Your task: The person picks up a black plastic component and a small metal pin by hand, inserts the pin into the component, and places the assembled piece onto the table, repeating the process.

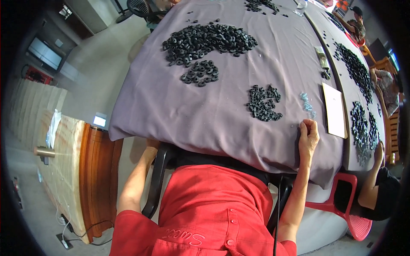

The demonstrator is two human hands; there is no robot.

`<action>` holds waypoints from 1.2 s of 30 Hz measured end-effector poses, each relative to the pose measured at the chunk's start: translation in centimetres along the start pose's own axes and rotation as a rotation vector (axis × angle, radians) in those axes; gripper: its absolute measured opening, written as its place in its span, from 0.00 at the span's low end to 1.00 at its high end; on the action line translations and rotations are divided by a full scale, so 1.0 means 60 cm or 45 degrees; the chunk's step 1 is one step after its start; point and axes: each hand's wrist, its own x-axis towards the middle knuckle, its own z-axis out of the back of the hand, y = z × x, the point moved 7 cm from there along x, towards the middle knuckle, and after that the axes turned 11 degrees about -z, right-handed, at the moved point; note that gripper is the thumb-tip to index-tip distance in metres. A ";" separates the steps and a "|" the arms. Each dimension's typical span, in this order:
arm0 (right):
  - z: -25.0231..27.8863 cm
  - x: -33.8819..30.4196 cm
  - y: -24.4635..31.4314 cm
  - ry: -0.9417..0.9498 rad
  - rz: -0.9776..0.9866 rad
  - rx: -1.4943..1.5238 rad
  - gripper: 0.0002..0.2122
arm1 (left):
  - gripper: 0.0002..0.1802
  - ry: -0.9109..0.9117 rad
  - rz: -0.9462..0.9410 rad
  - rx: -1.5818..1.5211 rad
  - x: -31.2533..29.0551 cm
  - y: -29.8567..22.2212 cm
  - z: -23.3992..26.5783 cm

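Note:
My right hand (309, 136) rests on the grey tablecloth (230, 111), its fingers drawn together at the near end of a small strip of clear bluish pieces (306, 102). Whatever may be between those fingertips is too small to make out. Left of it lies a pile of small black ring-like parts (264, 103). Down at the table's near left edge is my left hand (152, 144), by the black chair armrest; its fingers are hidden by the cloth's edge. Farther off spread a large heap of black ribbed parts (209, 40) and a smaller cluster of them (200, 73).
A white sheet or board (334, 110) lies right of my right hand. Beyond it, an adjoining table holds more black parts (355, 68). A person's arm (376, 170) reaches in there, beside a red plastic chair (346, 205). A wooden cabinet (97, 179) stands at left.

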 end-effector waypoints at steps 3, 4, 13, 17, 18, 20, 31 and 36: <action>0.001 0.000 0.003 0.011 -0.004 0.012 0.04 | 0.23 -0.124 -0.062 0.089 0.003 -0.022 0.033; 0.001 0.000 0.004 0.008 0.007 -0.004 0.04 | 0.22 -0.099 -0.072 0.030 0.006 -0.040 0.042; 0.001 0.000 -0.003 0.016 -0.032 0.098 0.03 | 0.18 0.097 -0.056 -0.471 -0.068 -0.120 0.174; -0.005 0.006 -0.010 0.045 -0.014 0.135 0.04 | 0.19 0.323 -0.047 -0.743 -0.109 -0.023 0.129; 0.001 0.006 -0.018 0.023 -0.029 0.126 0.04 | 0.16 0.370 -0.089 -0.582 -0.083 -0.088 0.200; 0.005 0.007 -0.020 0.004 -0.028 0.122 0.04 | 0.11 0.495 -0.179 -0.410 -0.060 -0.169 0.316; 0.000 0.003 -0.007 0.020 -0.003 0.085 0.05 | 0.05 -0.375 -0.428 -0.782 0.125 -0.292 0.510; 0.002 0.003 -0.014 0.009 -0.027 0.117 0.05 | 0.07 -0.817 -0.507 -0.544 0.252 -0.342 0.489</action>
